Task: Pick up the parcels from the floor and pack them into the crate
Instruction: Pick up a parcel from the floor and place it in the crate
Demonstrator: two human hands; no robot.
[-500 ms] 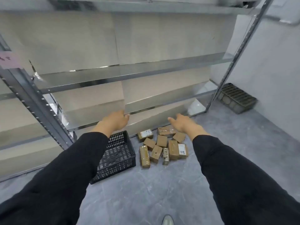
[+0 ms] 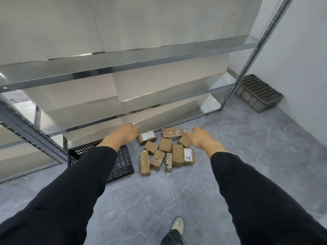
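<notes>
Both reach out empty, left hand (image 2: 123, 134) and right hand (image 2: 200, 138) with fingers relaxed, over the parcels (image 2: 165, 150) clustered on the floor (image 2: 159, 200) beside the black crate (image 2: 122, 162): first pick pending, likely needing a stoop and grasp.

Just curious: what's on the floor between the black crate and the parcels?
Nothing; the head view shows only a narrow bare strip of grey floor between crate and parcels.
</notes>
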